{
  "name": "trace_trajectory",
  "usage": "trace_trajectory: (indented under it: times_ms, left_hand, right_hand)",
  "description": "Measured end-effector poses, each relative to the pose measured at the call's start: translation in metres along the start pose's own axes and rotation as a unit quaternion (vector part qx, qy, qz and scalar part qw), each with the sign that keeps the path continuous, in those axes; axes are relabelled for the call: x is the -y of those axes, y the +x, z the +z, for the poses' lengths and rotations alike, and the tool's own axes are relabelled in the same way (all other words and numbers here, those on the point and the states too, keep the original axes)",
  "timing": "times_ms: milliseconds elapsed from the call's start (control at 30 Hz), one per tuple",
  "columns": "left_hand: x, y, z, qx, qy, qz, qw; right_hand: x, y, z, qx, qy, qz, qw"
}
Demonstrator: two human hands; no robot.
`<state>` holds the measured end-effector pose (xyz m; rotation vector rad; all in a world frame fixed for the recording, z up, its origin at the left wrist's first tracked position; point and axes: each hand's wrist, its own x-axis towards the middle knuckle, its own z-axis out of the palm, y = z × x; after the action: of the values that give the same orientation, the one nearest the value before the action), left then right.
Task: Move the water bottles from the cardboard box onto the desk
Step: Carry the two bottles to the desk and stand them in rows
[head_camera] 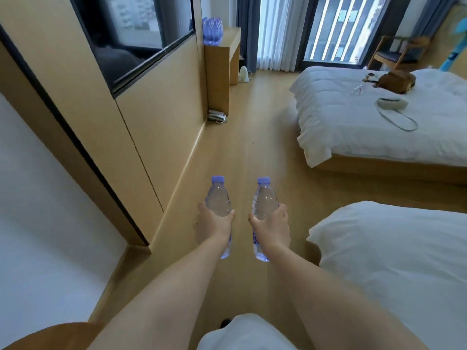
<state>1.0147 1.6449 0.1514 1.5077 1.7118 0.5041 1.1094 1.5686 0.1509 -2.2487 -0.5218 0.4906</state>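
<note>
While both arms reached forward over the wooden floor [252,137], each of the hands carried one clear water bottle with a purple cap, held upright and well apart from the table. The left bottle [218,198] sat in the left hand [214,222], fingers wrapped around its middle; the right bottle [263,200] sat likewise in the right hand [271,226]. More bottles [212,30] stood clustered on the table [228,46] far ahead, against the wall panel below a dark screen [131,36]. A telephone [216,116] lay on the floor beside the table's near end. Two white beds flanked the aisle on the right: the far bed [366,127] bearing a brown bag [396,82], the near bed [394,248] just beside the right arm.
</note>
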Motion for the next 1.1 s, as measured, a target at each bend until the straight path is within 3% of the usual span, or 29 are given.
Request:
trace_trajectory:
  times_ms: [200,533,833,1100]
  left_hand:
    - [-0.074,0.092,0.018,0.001,0.044,0.008,0.999]
    - [-0.165,0.241,0.089,-0.018,0.056,-0.014,0.998]
    - [-0.308,0.365,0.156,-0.050,0.022,-0.026,0.998]
    - [-0.399,0.460,0.226,-0.050,0.042,-0.019,0.998]
  right_hand:
    - [0.067,0.104,0.022,-0.015,0.017,-0.006,1.000]
    - [0.122,0.296,0.062,-0.009,0.043,-0.002,0.999]
    - [0.197,0.496,0.058,0.010,0.033,-0.037,0.999]
    - [0.219,0.625,0.066,0.010,0.031,-0.011,0.999]
